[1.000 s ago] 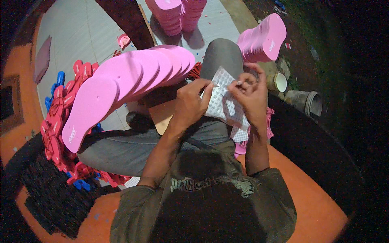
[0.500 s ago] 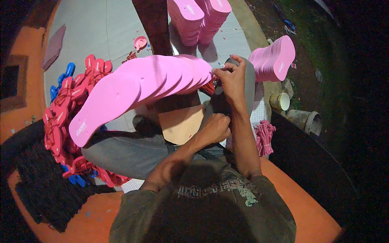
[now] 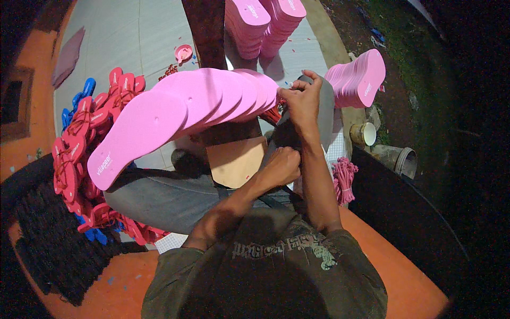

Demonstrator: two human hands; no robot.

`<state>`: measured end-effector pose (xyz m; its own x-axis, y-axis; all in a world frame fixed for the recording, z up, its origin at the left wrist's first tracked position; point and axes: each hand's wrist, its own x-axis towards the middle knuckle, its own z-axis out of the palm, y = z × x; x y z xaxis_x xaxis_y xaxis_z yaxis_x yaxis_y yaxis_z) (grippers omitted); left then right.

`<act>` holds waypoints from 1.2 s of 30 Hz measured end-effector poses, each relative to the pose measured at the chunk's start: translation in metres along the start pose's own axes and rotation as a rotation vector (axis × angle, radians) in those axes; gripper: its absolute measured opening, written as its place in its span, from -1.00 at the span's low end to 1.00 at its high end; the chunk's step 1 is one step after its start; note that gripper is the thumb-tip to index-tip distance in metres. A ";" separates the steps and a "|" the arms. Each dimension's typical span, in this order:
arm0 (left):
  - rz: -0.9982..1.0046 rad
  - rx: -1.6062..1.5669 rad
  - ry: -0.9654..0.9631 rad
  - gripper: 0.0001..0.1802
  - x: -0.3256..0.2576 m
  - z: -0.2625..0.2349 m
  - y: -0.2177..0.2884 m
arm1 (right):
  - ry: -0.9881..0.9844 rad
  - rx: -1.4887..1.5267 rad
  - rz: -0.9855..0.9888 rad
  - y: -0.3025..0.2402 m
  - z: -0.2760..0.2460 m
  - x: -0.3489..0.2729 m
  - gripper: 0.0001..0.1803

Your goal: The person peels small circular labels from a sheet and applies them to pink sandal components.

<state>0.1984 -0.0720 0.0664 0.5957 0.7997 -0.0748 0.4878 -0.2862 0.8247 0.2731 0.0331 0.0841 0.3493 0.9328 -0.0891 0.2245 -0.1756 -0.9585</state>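
A fanned row of pink flip-flop soles (image 3: 143,125) lies before me, overlapping from the left knee toward the right. My right hand (image 3: 304,101) is at the far right end of the row, thumb and finger pinched by the last sole's edge; what they hold is too small to make out. My left hand (image 3: 284,164) is a closed fist below it, near the right forearm; anything inside is hidden. Just under the row's right end some red straps (image 3: 272,115) show. A tan board (image 3: 237,162) lies between my legs.
Finished red flip-flops (image 3: 74,154) and a few blue ones (image 3: 85,90) are heaped at the left. Pink sole stacks stand at the back (image 3: 249,32) and right (image 3: 366,80). A bundle of pink straps (image 3: 345,181), a pail (image 3: 364,134) and a pink dish (image 3: 184,53) lie around.
The right hand's fingers have drawn closer together at the sole's edge, and the small white disc by them shows less. The left fist stays nearly in place. The whole view has shifted slightly.
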 end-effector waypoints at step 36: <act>0.241 0.022 0.195 -0.81 0.001 0.038 -0.030 | -0.128 -0.157 -0.005 -0.021 0.008 -0.008 -0.39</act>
<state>0.2083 -0.0827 0.0200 0.5632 0.7930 0.2322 0.3621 -0.4894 0.7933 0.2583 0.0323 0.1022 0.2313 0.9645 -0.1277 0.3689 -0.2084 -0.9058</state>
